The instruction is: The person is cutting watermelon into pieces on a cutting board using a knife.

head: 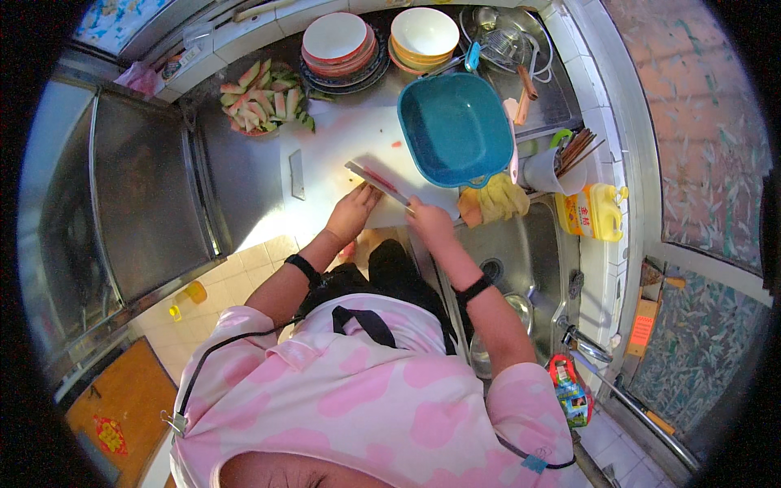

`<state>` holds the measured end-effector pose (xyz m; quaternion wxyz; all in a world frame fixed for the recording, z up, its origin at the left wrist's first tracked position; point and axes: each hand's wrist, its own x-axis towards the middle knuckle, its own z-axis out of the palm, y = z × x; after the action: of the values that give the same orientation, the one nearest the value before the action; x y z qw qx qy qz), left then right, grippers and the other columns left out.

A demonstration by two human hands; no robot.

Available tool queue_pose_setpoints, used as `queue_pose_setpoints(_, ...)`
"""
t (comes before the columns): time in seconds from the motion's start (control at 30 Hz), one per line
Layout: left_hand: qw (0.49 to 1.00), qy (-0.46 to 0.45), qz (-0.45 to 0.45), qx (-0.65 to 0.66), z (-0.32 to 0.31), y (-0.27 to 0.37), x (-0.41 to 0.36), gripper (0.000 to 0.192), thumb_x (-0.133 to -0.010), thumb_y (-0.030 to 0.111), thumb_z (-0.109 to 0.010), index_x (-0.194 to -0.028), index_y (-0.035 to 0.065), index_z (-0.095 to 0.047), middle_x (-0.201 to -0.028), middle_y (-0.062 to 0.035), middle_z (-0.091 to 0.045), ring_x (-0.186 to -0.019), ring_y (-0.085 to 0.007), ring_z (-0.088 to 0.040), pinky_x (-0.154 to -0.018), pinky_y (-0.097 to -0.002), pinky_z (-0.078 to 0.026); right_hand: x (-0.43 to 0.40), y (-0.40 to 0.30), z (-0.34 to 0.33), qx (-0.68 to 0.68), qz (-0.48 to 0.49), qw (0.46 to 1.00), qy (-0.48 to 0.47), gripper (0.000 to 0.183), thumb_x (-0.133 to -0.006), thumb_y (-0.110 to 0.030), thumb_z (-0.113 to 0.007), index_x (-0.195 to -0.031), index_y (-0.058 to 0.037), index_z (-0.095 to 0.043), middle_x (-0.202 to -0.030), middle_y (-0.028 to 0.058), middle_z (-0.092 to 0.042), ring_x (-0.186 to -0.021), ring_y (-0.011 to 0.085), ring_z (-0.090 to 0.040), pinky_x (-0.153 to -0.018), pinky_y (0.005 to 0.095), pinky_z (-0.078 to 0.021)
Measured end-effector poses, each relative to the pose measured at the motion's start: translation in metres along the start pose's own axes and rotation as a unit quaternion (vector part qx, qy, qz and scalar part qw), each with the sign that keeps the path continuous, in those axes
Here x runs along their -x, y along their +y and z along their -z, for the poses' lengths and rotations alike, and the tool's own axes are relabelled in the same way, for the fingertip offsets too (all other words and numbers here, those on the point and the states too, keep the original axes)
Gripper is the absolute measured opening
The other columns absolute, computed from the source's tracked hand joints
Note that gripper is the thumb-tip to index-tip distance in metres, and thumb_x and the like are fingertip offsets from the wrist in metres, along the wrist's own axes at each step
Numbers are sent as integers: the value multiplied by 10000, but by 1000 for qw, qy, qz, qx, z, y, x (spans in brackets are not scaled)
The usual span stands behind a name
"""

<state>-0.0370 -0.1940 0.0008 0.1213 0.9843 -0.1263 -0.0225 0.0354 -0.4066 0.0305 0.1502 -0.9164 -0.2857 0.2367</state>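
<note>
My right hand [431, 224] is closed around the handle of a kitchen knife [381, 185], whose blade points up and left over a white cutting board [341, 137]. Under and beside the blade rests my left hand [357, 208], fingers together and pointing at it; whether they hold something cannot be told. A strip of red shows along the blade. One small red piece [396, 144] lies on the board. Cut watermelon rinds [262, 104] are heaped at the board's upper left. A blue-green plastic basin [457, 131] stands over the board's right side.
Stacked plates [335, 39] and bowls [425, 33] stand along the back, beside a metal pan [518, 36] with utensils. A yellow cloth [503, 198] lies at the edge of the steel sink [543, 256]. Chopsticks in a cup [543, 171] and a yellow detergent bottle [592, 213] stand right.
</note>
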Motion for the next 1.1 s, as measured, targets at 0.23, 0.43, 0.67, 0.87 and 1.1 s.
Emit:
queue_pose_setpoints(0.23,1000,2,4,-7,-1,1,4,544,-831,82,-500,-1374,64,-477,-1364,-131,-481,-1283,-304,-456,-1036,-365,-435,-26,-3,0,-106,-13,992,59,315,-876,-321,-584,-1087,-88,-564,-812,194,-671,-771,395,-660,-692,515,-520)
queue_pose_setpoints(0.43,1000,-5,14,14,-5,-5,15,540,-831,86,-498,-1370,57,-472,-1319,-137,-502,-1270,-304,-464,-1033,-363,-437,2,-25,29,-16,-1,1000,-7,254,-872,-326,-586,-996,-105,-588,-747,204,-650,-721,403,-645,-651,507,-512)
queue_pose_setpoints(0.67,1000,-4,2,20,0,-7,14,550,-827,68,-491,-1374,31,-458,-1312,-147,-507,-1269,-295,-469,-1026,-346,-444,18,-19,33,-11,-27,1000,0,244,-860,-322,-610,-957,-101,-575,-739,193,-651,-717,394,-651,-639,506,-512)
queue_pose_setpoints(0.87,999,-33,7,42,3,-9,13,556,-818,50,-496,-1371,23,-454,-1363,-141,-482,-1292,-284,-456,-1039,-340,-434,12,-7,22,-7,-32,999,-14,240,-857,-316,-614,-966,-105,-578,-765,190,-657,-748,388,-653,-658,509,-511)
queue_pose_setpoints(1.1,996,-11,3,85,10,-6,10,558,-819,26,-479,-1376,33,-449,-1401,-148,-444,-1327,-288,-425,-1063,-341,-413,-21,-5,6,-108,-37,993,35,298,-865,-337,-595,-988,-66,-589,-820,223,-657,-796,418,-640,-695,522,-501)
